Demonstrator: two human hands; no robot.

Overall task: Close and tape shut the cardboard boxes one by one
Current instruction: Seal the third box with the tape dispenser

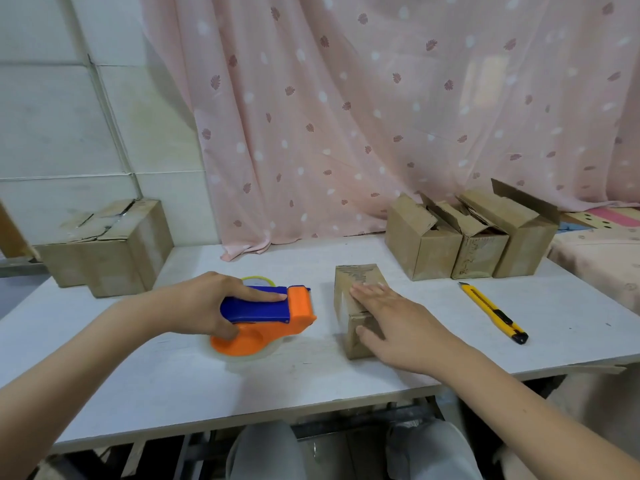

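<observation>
A small closed cardboard box (349, 306) lies in the middle of the white table (242, 382). My right hand (391, 318) rests flat on its top with straight fingers, the thumb against its near side. To its left my left hand (207, 303) grips an orange and blue tape dispenser (273, 317) with a clear tape roll, which sits on the table. Three open boxes (464, 237) stand in a row at the back right with their flaps up.
A yellow utility knife (493, 311) lies on the table right of the small box. Taped brown boxes (110, 244) are stacked at the back left by the wall. A pink curtain (381, 116) hangs behind the table. My knees show below the table's front edge.
</observation>
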